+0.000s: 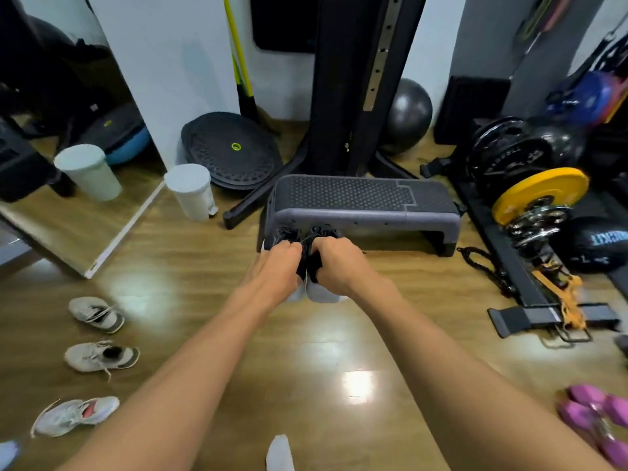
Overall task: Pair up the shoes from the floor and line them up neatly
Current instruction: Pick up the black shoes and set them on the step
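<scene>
Two black shoes with white soles sit side by side on the wooden floor, toes toward a grey step platform (367, 212). My left hand (275, 266) grips the left black shoe (282, 236) at its heel opening. My right hand (334, 263) grips the right black shoe (323, 232) the same way. At the left lie three loose shoes: a white and grey sneaker (97, 314), a second one (102, 356) like it, and a white sneaker with a pink lining (76, 416). A white shoe tip (279, 453) shows at the bottom edge.
A white pedal bin (192, 192) and a leaning mirror (78, 185) stand at the left. Behind the step are a black rack post (350, 83), a balance disc (231, 151) and a grey ball (409, 113). Weight plates (540, 195) and pink dumbbells (598, 423) fill the right.
</scene>
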